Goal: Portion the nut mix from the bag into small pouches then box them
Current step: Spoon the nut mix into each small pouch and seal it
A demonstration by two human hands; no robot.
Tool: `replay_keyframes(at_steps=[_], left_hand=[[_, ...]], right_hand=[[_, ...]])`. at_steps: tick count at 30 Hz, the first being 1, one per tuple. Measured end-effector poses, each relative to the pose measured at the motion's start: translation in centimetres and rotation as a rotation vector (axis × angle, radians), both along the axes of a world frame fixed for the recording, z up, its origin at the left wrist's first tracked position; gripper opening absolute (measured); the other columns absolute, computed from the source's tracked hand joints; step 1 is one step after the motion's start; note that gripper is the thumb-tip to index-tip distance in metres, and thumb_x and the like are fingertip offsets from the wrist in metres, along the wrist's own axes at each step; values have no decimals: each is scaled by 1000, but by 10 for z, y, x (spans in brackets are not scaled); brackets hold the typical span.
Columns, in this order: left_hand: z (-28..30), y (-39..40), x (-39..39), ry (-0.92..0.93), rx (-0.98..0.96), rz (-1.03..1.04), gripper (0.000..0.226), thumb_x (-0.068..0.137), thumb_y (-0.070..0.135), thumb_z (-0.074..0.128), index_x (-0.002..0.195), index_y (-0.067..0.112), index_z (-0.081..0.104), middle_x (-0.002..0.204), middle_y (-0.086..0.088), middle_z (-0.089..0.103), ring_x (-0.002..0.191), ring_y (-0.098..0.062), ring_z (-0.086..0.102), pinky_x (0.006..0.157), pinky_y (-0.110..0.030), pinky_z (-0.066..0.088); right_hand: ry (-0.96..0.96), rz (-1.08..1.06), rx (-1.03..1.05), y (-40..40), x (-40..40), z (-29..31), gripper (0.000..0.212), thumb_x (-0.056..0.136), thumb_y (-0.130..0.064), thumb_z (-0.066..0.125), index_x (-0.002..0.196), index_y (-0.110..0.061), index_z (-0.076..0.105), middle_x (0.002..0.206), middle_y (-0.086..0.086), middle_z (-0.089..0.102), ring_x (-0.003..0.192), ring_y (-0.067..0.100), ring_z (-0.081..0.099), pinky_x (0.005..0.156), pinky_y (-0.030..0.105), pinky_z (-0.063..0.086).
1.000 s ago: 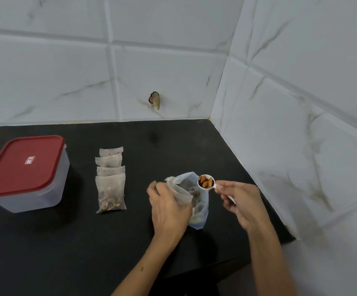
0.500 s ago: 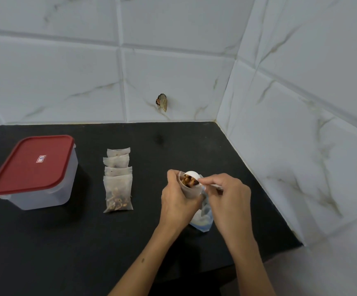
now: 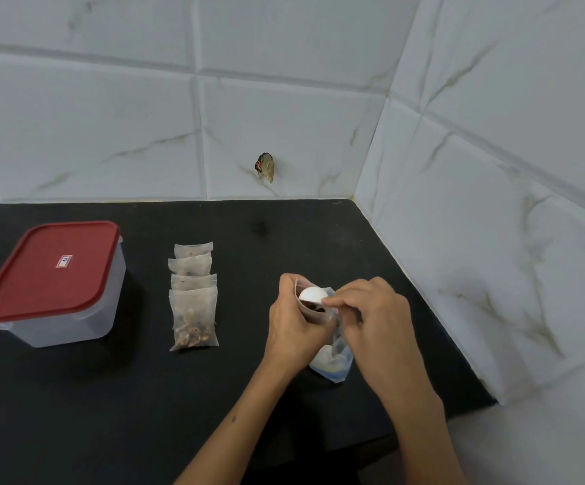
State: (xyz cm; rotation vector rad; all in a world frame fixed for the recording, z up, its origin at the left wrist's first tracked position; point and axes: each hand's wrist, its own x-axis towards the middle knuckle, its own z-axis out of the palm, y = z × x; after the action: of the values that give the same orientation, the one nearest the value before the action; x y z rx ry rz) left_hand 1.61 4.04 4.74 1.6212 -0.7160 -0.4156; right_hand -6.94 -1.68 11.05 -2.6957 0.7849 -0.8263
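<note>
1. A box [image 3: 51, 285] with a red lid [image 3: 48, 267] is sitting closed at the left of the black counter [image 3: 109, 397].
2. Right of it, well apart, four pouches [image 3: 193, 302] are lying in an overlapping row running front to back; the nearest one is showing nuts inside.
3. The left hand [image 3: 296, 330] is curling round a small pouch [image 3: 314, 311], gripping it upright with its mouth open; brown nuts are showing just inside the mouth.
4. A white scoop [image 3: 312, 295] is tipping over that mouth, its rounded back facing up and touching the pouch rim.
5. The right hand [image 3: 371, 323] is pinching the scoop's handle between thumb and fingers; the handle itself is mostly hidden.
6. The bag [image 3: 333, 365] is resting on the counter beneath and between both hands, largely covered by them.
7. Tiled walls [image 3: 494, 204] are meeting in a corner behind and to the right.
</note>
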Motion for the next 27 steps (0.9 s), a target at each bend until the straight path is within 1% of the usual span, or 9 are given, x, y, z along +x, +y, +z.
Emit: replay_keyframes(at_steps=[1, 3, 8, 13, 15, 17, 19, 23, 27], left_hand=[[1, 0, 1, 5, 1, -4, 45, 71, 16, 80, 97, 21, 44, 79, 5, 62, 68, -4, 61, 59, -20, 52], [4, 0, 4, 15, -3, 0, 49, 70, 22, 82, 100, 18, 43, 80, 3, 63, 68, -6, 61, 61, -22, 51], [7, 2, 8, 4, -21, -7, 43, 69, 13, 80, 93, 19, 45, 78, 6, 62, 65, 1, 59, 57, -16, 48], [5, 3, 14, -22, 5, -11, 42, 70, 13, 77, 87, 23, 40, 77, 5, 61, 64, -3, 57, 54, -15, 45], [5, 4, 15, -42, -1, -12, 44, 69, 19, 80, 87, 21, 40, 75, 7, 58, 62, 1, 55, 54, -16, 44], [6, 5, 17, -55, -1, -14, 48, 69, 26, 82, 91, 18, 40, 75, 8, 57, 64, 3, 56, 55, -18, 46], [7, 6, 21, -43, 19, -34, 48, 70, 27, 81, 94, 19, 40, 77, 9, 57, 66, 4, 57, 57, -18, 47], [6, 9, 27, -46, 54, -55, 44, 71, 18, 77, 95, 20, 40, 83, 9, 56, 71, -1, 58, 55, -13, 45], [3, 18, 33, -3, 68, -81, 46, 69, 17, 79, 92, 21, 39, 81, 10, 56, 69, 2, 58, 55, -13, 46]], right_hand=[[-106, 3, -55, 2, -3, -1, 13, 61, -6, 76, 73, -1, 74, 70, 12, 70, 61, 25, 66, 57, 33, 55], [-244, -15, -75, 6, -7, -2, 10, 64, -8, 68, 70, -3, 74, 68, 9, 70, 61, 21, 64, 56, 30, 53], [-156, 21, -28, 11, -2, -4, 12, 65, 1, 76, 75, -6, 75, 72, 6, 70, 66, 18, 62, 58, 31, 56], [-73, 34, 62, 10, 1, -4, 13, 75, 0, 70, 82, -9, 76, 80, 5, 71, 73, 14, 60, 65, 32, 56], [-136, 11, 83, 12, 1, -1, 14, 76, 2, 71, 83, -9, 76, 81, 2, 70, 74, 12, 60, 65, 28, 55], [-219, -51, 194, 15, 2, 3, 15, 78, -1, 71, 85, -13, 75, 81, -7, 68, 77, 8, 62, 69, 19, 52], [-266, -125, 417, 14, 3, 2, 17, 80, -4, 70, 84, -21, 74, 81, -15, 67, 80, 4, 64, 72, 16, 50], [-517, -233, 857, 12, 6, -4, 22, 81, -3, 70, 81, -25, 72, 88, -5, 72, 85, 10, 67, 70, 22, 53], [-655, -398, 1079, 11, 9, -17, 22, 85, 3, 62, 86, -16, 71, 89, 3, 69, 83, 13, 62, 67, 23, 50]])
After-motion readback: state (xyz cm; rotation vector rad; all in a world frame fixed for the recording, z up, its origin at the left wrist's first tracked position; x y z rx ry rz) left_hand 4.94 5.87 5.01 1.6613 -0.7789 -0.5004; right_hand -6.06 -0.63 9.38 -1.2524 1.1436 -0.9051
